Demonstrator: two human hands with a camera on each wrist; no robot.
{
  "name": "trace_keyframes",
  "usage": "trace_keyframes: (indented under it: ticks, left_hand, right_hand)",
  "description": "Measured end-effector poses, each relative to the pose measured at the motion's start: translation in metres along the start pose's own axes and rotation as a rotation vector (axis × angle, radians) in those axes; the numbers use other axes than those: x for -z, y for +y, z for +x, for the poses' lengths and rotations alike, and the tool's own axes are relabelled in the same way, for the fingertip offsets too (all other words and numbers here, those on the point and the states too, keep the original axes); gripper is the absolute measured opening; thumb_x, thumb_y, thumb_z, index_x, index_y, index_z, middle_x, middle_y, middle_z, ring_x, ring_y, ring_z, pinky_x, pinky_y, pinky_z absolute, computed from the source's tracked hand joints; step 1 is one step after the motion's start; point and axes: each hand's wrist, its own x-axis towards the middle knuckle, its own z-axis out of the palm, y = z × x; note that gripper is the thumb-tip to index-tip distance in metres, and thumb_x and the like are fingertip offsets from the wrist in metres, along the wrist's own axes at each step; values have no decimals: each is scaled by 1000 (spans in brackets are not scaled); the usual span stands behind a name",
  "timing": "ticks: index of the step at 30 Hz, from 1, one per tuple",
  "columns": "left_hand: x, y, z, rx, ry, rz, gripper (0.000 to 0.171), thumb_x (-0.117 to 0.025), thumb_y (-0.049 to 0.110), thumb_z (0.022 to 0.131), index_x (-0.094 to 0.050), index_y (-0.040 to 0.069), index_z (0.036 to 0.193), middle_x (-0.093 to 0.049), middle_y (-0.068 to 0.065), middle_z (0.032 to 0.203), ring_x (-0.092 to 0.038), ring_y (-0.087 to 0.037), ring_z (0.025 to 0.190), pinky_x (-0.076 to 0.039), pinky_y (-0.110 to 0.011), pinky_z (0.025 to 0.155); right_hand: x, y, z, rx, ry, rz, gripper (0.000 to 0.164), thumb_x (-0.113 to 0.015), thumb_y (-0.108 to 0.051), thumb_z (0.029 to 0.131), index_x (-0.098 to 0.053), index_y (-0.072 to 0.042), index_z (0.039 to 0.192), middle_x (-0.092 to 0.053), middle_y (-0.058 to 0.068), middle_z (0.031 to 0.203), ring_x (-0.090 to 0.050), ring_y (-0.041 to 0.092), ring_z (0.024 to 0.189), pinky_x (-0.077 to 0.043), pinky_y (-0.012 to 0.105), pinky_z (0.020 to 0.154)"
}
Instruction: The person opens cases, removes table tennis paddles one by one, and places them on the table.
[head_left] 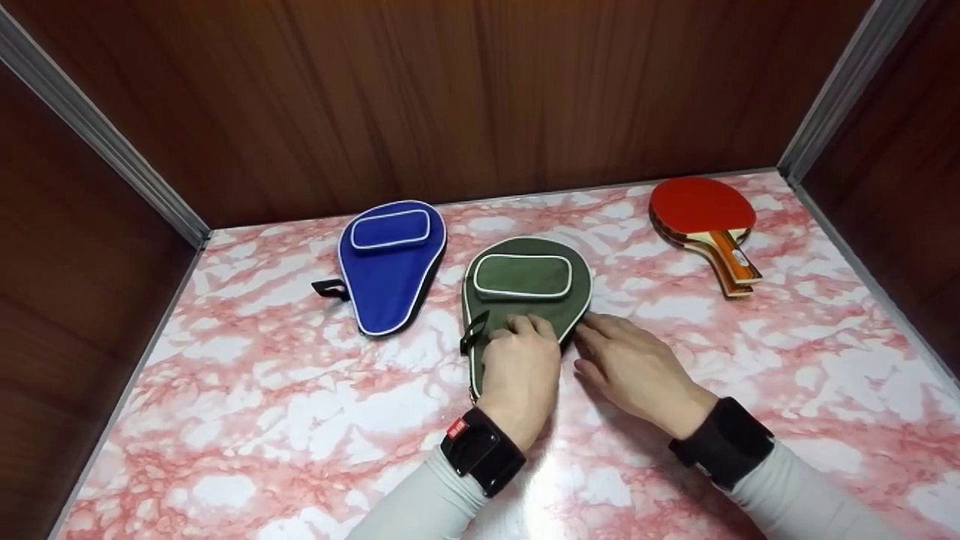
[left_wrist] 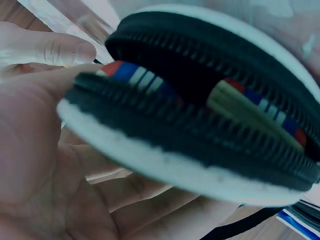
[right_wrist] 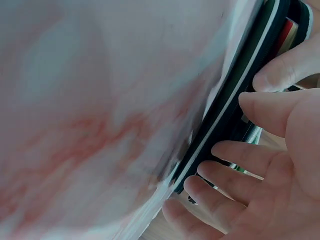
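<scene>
A green table tennis paddle case (head_left: 525,304) with white piping lies on the table, its narrow end toward me. My left hand (head_left: 521,371) grips that end from above, fingers over the top and thumb at the zip opening. In the left wrist view, the zip (left_wrist: 200,120) is undone there. Inside show striped red, blue and white ends (left_wrist: 145,80) that look like paddle handles. My right hand (head_left: 637,367) rests along the case's right side, fingers nearly straight, fingertips against its edge. The left hand covers part of the case in the head view.
A blue paddle case (head_left: 390,277) with a black strap (head_left: 330,288) lies at the back left. At the back right, two red table tennis paddles (head_left: 701,206) are stacked, handles toward me. Brown wood-grain panels (head_left: 480,97) wall in the pink marbled table (head_left: 300,427).
</scene>
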Motion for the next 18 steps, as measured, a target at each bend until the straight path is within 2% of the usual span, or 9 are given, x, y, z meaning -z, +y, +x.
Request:
trace_keyframes:
  ticks: [7,11,18]
  left_hand:
    - [-5,-2,1,-2,76,-49,33,-63,25,104,-81,4,122,-79,-18,108,-73,-21,72,-55,-32,56]
    - [-6,-5,3,11,121,-86,29,-64,23,103,-82,4,114,-78,-14,98,-71,-19,69,-55,-33,55]
    - [-5,-12,7,18,145,-181,12,-69,19,98,-76,14,89,-69,-4,77,-69,-19,61,-55,-36,50]
  right_hand:
    - [-2,-1,2,24,-12,-14,46,-77,-16,100,-69,10,137,-65,28,145,-63,45,134,-50,57,112]
    - [-2,-2,4,19,-2,-24,44,-77,-15,100,-70,12,134,-67,29,140,-64,46,132,-51,57,110]
    - [-2,-5,7,-11,15,-24,40,-77,-13,98,-72,11,130,-69,27,135,-66,46,127,-53,59,106]
